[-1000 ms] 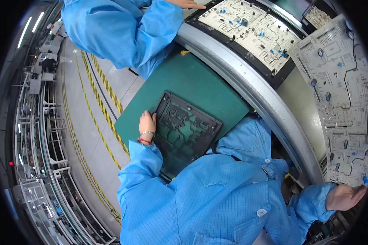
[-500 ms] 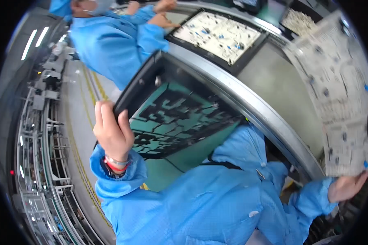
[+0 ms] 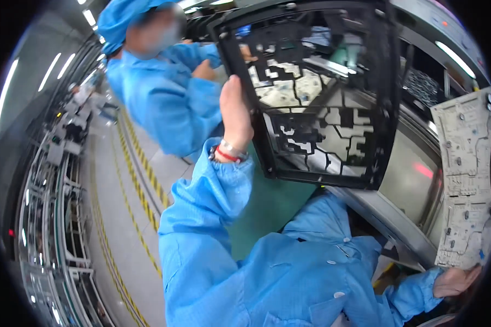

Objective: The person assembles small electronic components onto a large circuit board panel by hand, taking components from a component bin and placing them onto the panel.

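Note:
My left hand [image 3: 236, 114] grips the left edge of a black frame-like carrier [image 3: 390, 82] with many irregular cut-outs, held up tilted in front of me. Its fingers are partly hidden behind the frame. Low on the right, my right hand [image 3: 457, 281] holds the bottom end of a long off-white circuit board panel [image 3: 463, 174], which stands nearly upright and carries small dark and blue parts. Some of the right fingers are lost in shadow at the picture's rim. Through the carrier's openings, part of another light board [image 3: 289, 92] shows.
A co-worker in blue [image 3: 147, 103] stands at the far left, hands by the line. A metal line rail [image 3: 387, 223] runs along my front. Behind the carrier sits a bin of small parts [image 3: 420, 87]. Racks [image 3: 65, 218] stand left, beyond yellow-striped floor markings [image 3: 131, 147].
My left hand has lifted the black carrier up and to the right, turning its face toward me. The board panel in my right hand has shifted slightly down. The whole view has tilted.

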{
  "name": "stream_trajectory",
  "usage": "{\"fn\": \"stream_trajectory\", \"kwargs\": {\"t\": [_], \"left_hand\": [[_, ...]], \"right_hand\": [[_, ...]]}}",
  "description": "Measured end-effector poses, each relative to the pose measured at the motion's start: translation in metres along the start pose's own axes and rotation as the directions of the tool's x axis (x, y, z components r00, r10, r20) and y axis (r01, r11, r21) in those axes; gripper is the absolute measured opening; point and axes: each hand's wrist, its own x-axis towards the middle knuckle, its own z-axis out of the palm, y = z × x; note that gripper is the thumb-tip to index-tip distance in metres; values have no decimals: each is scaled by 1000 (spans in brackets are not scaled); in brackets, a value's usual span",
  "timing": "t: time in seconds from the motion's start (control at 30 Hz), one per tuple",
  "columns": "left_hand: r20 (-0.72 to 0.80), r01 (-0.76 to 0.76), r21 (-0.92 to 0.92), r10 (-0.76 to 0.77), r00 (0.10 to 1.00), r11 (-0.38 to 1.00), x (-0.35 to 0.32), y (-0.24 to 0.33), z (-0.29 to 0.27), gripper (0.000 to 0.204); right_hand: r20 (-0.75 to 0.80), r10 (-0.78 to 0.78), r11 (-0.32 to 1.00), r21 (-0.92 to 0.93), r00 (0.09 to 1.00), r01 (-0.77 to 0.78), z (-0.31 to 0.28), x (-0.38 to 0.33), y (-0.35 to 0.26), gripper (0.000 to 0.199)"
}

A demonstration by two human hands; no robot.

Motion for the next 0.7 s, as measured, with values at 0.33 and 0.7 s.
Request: {"fn": "stream_trajectory", "kwargs": {"t": [0.33, 0.7], "left_hand": [[-122, 478, -136, -494, 861, 868, -50, -111, -15, 30], [-82, 694, -250, -729, 680, 675, -119, -112, -16, 36]], "right_hand": [[169, 604, 372, 804, 779, -463, 58, -26, -121, 44], [685, 647, -35, 465, 335, -885, 117, -89, -214, 34]]}}
